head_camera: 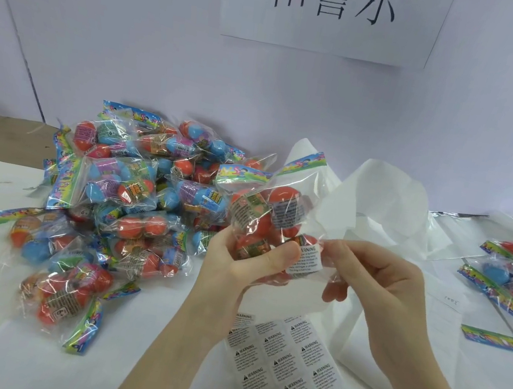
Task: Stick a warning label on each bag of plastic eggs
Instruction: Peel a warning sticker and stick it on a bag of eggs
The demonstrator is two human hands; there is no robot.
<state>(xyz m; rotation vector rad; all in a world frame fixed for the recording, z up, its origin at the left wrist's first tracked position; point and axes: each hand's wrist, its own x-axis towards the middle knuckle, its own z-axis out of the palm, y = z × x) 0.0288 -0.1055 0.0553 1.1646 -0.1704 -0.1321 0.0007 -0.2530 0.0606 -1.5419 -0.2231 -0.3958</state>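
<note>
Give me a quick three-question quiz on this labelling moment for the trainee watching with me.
1. True or false: the white rectangular warning label lies on the clear plastic bag of red eggs held in the hands.
2. Which hand wraps its thumb over the front of that bag: A) the left hand, B) the right hand?
3. Fill in: the white sheet of printed warning labels lies on the table ____ the hands, nearer the camera.

Key
1. True; the label sits at the bag's lower right, between the two thumbs.
2. A; the right hand pinches the bag's edge beside the label.
3. Below; the heaped pile of egg bags lies on the left.
</note>
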